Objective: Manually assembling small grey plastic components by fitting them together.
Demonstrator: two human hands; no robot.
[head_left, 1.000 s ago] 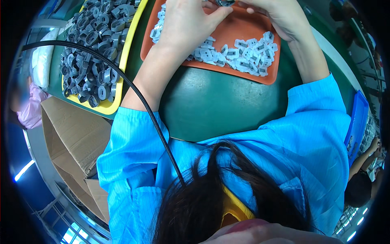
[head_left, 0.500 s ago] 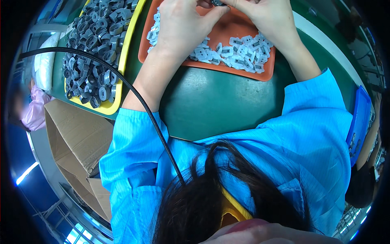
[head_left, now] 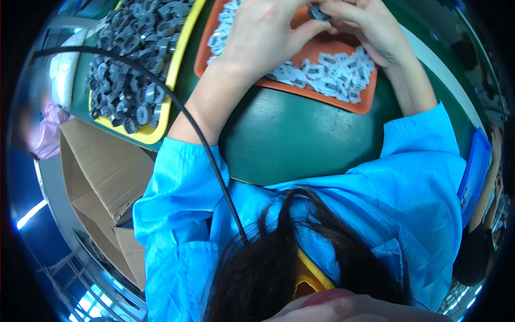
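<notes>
Dark-grey part (head_left: 318,12), white pieces (head_left: 331,85), orange tray (head_left: 366,104)

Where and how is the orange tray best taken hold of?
Probably by the near rim of the orange tray, coming from the near side across the green table: this edge is largely in view, the far one is not. Keep it level, since the open tray holds loose white pieces.

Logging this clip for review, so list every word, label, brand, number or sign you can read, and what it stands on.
No readable text in the view.
Held dark part: no marking can be made out.
White pieces and grey parts: too small to tell.
Cardboard box: no print visible.
Background at the rim: too blurred to read.
</notes>
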